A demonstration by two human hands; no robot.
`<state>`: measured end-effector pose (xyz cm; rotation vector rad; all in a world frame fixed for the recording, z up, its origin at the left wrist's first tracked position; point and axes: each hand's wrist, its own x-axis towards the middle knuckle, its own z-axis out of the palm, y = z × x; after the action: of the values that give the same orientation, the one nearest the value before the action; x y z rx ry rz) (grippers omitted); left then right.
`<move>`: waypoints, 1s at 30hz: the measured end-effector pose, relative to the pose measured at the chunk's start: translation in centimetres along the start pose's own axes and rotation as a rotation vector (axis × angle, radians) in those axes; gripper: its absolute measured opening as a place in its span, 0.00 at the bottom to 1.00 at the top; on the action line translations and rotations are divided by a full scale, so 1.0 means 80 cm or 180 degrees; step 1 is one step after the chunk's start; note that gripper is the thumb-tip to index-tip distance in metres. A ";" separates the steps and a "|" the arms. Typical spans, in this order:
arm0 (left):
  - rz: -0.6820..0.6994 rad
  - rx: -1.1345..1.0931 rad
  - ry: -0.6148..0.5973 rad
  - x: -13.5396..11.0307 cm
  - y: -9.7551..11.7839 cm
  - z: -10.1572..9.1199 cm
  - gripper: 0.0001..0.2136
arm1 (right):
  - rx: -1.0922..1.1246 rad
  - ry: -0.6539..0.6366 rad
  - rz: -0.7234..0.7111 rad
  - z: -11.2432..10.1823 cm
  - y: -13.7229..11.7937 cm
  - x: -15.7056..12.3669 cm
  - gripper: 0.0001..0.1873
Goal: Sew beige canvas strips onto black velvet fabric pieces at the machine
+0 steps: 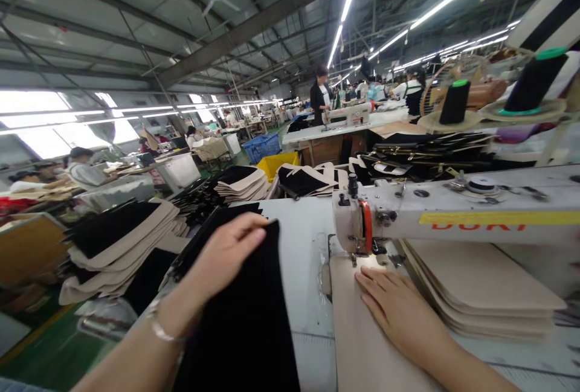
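Observation:
My left hand point(226, 254) lies on a black fabric piece point(247, 319) spread on the white table, its fingers curled over the piece's far edge. My right hand point(393, 306) rests flat, fingers stretched out, on a beige fabric piece point(357, 343) that runs under the needle of a white sewing machine point(453, 214). The fingertips sit just in front of the presser foot point(357, 256). A bracelet is on my left wrist.
A stack of beige pieces point(489, 289) lies under the machine arm at right. Piles of beige and black pieces point(118, 241) stand at left and behind. Black thread cones point(455, 102) sit at upper right. Other people work at distant tables; a yellow bin point(276, 163) is beyond.

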<state>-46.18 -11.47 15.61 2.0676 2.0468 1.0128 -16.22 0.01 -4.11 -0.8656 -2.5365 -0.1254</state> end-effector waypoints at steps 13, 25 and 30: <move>0.0144 -0.0447 -0.0871 0.023 -0.002 0.269 0.02 | 0.0326 -0.0181 0.0158 -0.014 -0.002 -0.001 0.21; 0.0038 -0.0241 -0.0779 0.036 -0.005 0.275 0.02 | 0.0342 -0.0263 0.0230 -0.015 -0.002 0.003 0.26; 0.0079 -0.0207 -0.0758 0.036 -0.004 0.276 0.04 | 0.0339 -0.0279 0.0200 -0.015 -0.001 0.002 0.25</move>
<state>-36.15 -0.08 -0.64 2.0724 1.8524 0.7809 -15.89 -0.25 -2.96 -0.9261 -2.5671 0.0682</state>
